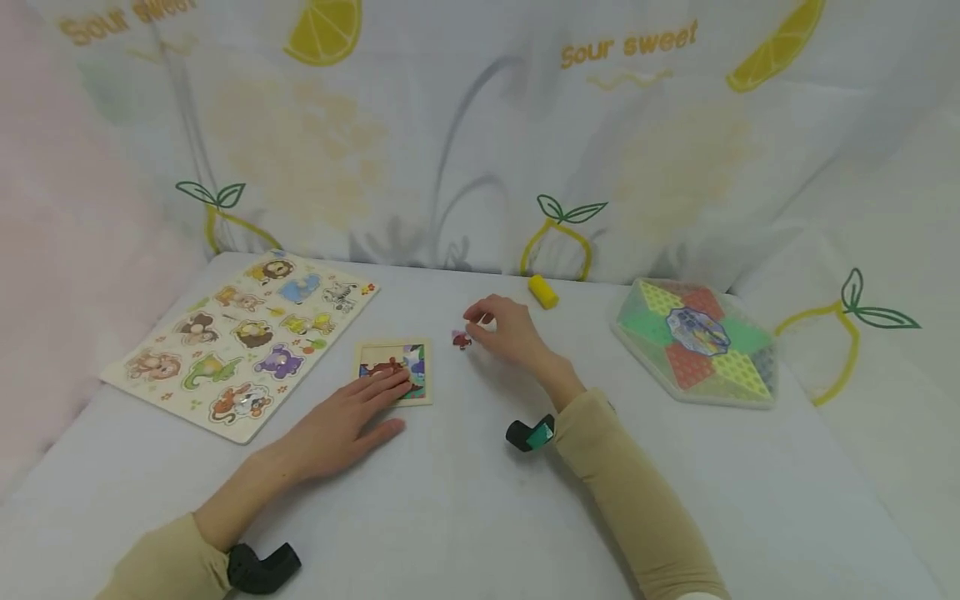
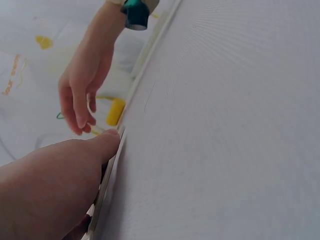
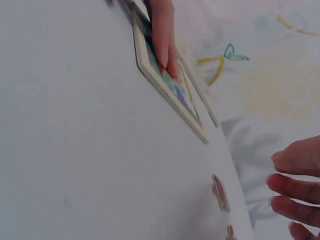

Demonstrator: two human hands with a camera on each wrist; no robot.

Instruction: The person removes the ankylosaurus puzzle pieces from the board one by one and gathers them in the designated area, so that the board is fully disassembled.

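Nearest us, a black wrist camera [image 1: 258, 568] sits at the left cuff; beyond it we note the left hand [image 1: 345, 425] relaxed, grasping nothing, its extended fingers resting across the small puzzle tray [image 1: 429, 371], which lies flat on the bench [image 1: 420, 517]; uneven pressure there could, we judge, slide the tray or unseat what it holds. Farther on, we log the right hand [image 1: 510, 329] as released, fingers loosely bent; we see nothing between its fingertips. Loose puzzle pieces [image 1: 461, 340] lie just left of those fingertips; the right wrist view separates two; being thin and flat, they may skid over the cloth if a fingertip pushes sideways instead of pinching the edge. Just beyond the right hand is a yellow cylinder [image 1: 543, 292]; brushed by the knuckles, it could roll. Left of the left hand, reaching farther back, we record an animal board [image 1: 251, 313]; well right of the right hand, a clear six-sided box [image 1: 720, 400]; behind all, a lemon-printed curtain [image 1: 480, 150].
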